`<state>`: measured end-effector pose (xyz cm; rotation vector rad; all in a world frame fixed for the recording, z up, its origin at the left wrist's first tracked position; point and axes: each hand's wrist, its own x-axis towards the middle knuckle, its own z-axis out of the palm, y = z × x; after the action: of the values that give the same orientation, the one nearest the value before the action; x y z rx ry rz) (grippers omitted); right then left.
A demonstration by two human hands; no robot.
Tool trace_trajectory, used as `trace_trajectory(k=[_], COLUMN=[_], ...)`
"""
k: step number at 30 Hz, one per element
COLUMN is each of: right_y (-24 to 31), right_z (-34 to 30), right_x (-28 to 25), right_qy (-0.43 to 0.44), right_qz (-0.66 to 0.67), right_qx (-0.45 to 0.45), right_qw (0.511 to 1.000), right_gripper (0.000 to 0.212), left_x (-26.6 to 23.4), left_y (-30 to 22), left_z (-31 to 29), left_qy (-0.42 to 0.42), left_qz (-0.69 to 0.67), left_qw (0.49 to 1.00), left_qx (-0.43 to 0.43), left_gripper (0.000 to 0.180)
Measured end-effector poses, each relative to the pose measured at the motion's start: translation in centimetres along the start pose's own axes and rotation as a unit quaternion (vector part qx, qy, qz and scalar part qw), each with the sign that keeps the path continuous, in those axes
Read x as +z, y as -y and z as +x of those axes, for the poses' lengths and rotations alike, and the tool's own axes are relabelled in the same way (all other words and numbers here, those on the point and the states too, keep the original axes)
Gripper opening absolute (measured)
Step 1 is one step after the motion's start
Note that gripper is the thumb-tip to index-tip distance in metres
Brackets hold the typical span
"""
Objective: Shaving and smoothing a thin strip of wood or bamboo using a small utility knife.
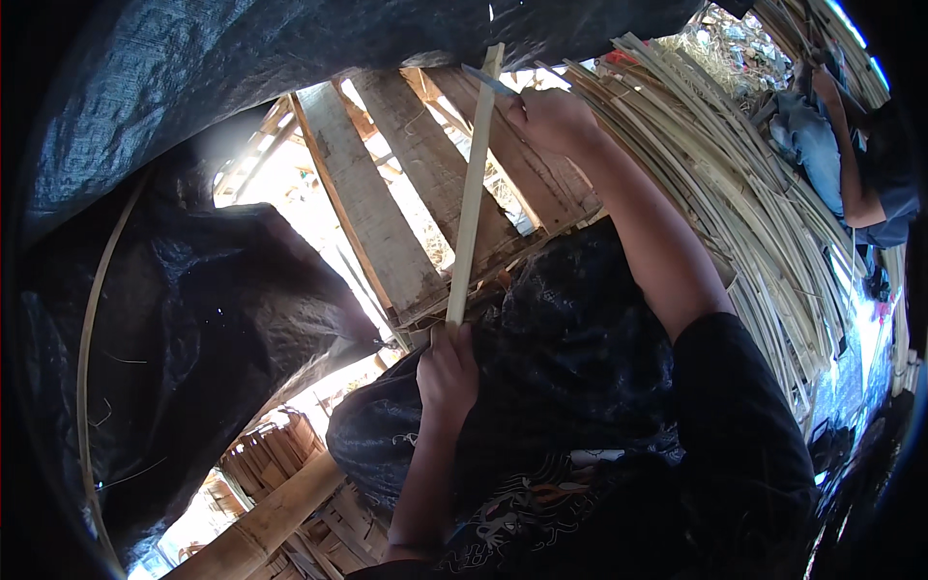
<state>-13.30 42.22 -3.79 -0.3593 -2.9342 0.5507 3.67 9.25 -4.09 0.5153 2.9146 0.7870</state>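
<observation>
A long, pale, flat strip that looks like split bamboo [472, 184] runs away from me, its near end in the closed fingers of my left hand [448, 375]. My right hand [556, 120] is closed round the handle of a knife [491, 82], and the fingers cover most of that handle. The blade points left and lies against the strip near its far end. Beneath the strip is a slatted wooden bench [372, 184] with gaps between its planks. Dark sheeting [570, 309] covers my lap.
Many long bamboo strips [715, 164] lie in a bundle at the right. Another person [851, 155] is beyond them at the far right. Black plastic sheeting [184, 319] hangs at the left, and a tarpaulin [145, 106] spans the top. A thick bamboo pole [256, 517] lies at lower left.
</observation>
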Motion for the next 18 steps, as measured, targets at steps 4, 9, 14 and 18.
trace_trajectory(k=[4, 9, 14, 18], right_y=[-0.8, -0.2, 1.4, 0.3], right_z=[0.7, 0.0, -2.8, -2.8], right_x=[1.4, 0.6, -0.3, 0.4], right_qy=[-0.035, -0.018, 0.002, 0.014], right_qz=[0.014, 0.053, 0.050, 0.026], right_qx=[-0.009, 0.009, -0.018, 0.009], right_qw=[0.999, 0.998, 0.999, 1.000], right_gripper=[0.047, 0.053, 0.051, 0.049], left_x=[0.1, 0.5, 0.1, 0.3], left_y=[0.0, 0.5, -0.1, 0.2], left_z=[0.1, 0.0, 0.2, 0.1], left_qy=[-0.034, -0.063, -0.030, -0.013], left_qz=[0.022, 0.045, 0.025, 0.052], left_qw=[0.997, 0.994, 0.999, 0.999], left_qx=[0.061, 0.077, 0.016, -0.004], left_gripper=[0.022, 0.024, 0.029, 0.033])
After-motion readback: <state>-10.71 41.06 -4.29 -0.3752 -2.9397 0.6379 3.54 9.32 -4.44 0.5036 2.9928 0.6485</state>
